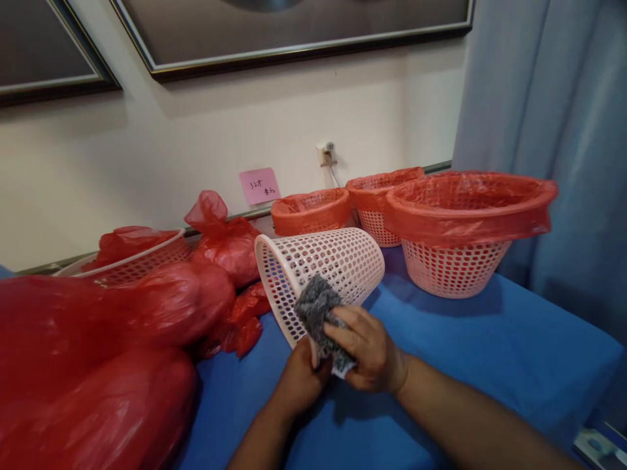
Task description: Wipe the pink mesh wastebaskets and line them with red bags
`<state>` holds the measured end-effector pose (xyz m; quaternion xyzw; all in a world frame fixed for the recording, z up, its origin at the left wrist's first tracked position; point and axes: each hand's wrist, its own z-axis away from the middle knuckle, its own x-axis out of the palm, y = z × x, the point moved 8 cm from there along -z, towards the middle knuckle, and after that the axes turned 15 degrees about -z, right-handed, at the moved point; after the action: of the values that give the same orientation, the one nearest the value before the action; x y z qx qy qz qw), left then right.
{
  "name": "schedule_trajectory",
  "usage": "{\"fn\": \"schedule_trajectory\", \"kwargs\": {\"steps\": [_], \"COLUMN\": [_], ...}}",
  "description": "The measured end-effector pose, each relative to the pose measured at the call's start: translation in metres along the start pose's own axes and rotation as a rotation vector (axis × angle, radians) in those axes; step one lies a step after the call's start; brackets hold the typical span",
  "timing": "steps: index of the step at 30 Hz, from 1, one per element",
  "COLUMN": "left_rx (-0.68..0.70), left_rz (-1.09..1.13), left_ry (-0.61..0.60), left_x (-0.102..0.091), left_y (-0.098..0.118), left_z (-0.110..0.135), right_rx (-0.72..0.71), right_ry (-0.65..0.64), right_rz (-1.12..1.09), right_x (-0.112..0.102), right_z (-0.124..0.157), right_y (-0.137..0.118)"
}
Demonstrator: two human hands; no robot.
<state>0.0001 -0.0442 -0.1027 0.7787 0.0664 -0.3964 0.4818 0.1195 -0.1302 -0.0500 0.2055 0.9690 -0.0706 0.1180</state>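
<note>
A pale pink perforated basket [337, 264] lies on its side on the blue table [490, 352], its open mouth facing left. My left hand [300, 378] grips the basket's lower rim, fingers closed. My right hand [367, 349] is closed on a grey cloth [318, 307] and presses it against the basket's outer wall near the rim.
Three baskets lined with red bags stand at the back right, the biggest [465, 228] nearest. Red plastic bags [98, 352] are piled at the left, one in a basket [132, 258]. A pink note [259, 185] sticks to the wall. A grey curtain [548, 130] hangs at the right.
</note>
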Motion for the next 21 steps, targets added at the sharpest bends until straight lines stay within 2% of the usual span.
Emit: {"fn": "schedule_trajectory", "kwargs": {"steps": [3, 5, 6, 8, 12, 14, 15, 17, 18, 19, 21], "left_rx": [-0.064, -0.105, -0.128, -0.157, -0.157, -0.135, -0.116, -0.059, -0.025, 0.007, 0.049], "left_rz": [0.159, 0.219, 0.240, 0.293, 0.352, 0.324, 0.303, 0.243, 0.200, 0.149, 0.062], "left_ry": [0.089, 0.125, 0.129, 0.126, 0.064, 0.024, 0.007, -0.020, -0.022, -0.024, -0.026], "left_x": [-0.017, -0.025, -0.026, -0.026, -0.015, -0.009, -0.006, -0.001, 0.002, 0.004, 0.009], "left_y": [0.004, 0.003, 0.000, -0.005, -0.016, -0.019, -0.020, -0.020, -0.019, -0.018, -0.016], "left_z": [0.003, 0.004, 0.005, 0.007, 0.009, 0.008, 0.007, 0.004, 0.003, 0.002, 0.001], "right_rx": [-0.085, -0.065, -0.009, 0.205, 0.815, 1.032, 1.090, 1.083, 1.008, 0.887, 0.554], "right_ry": [-0.082, -0.089, -0.054, 0.122, 0.622, 0.784, 0.821, 0.791, 0.728, 0.627, 0.357], "right_rz": [-0.067, -0.065, -0.038, 0.053, 0.097, 0.034, -0.006, -0.076, -0.081, -0.064, -0.015], "right_x": [0.011, 0.012, 0.008, -0.011, -0.063, -0.072, -0.071, -0.063, -0.057, -0.049, -0.026], "right_z": [-0.004, -0.002, 0.000, 0.010, 0.059, 0.081, 0.087, 0.085, 0.077, 0.064, 0.034], "right_y": [-0.016, -0.010, 0.000, 0.032, 0.113, 0.138, 0.144, 0.141, 0.132, 0.116, 0.071]}}
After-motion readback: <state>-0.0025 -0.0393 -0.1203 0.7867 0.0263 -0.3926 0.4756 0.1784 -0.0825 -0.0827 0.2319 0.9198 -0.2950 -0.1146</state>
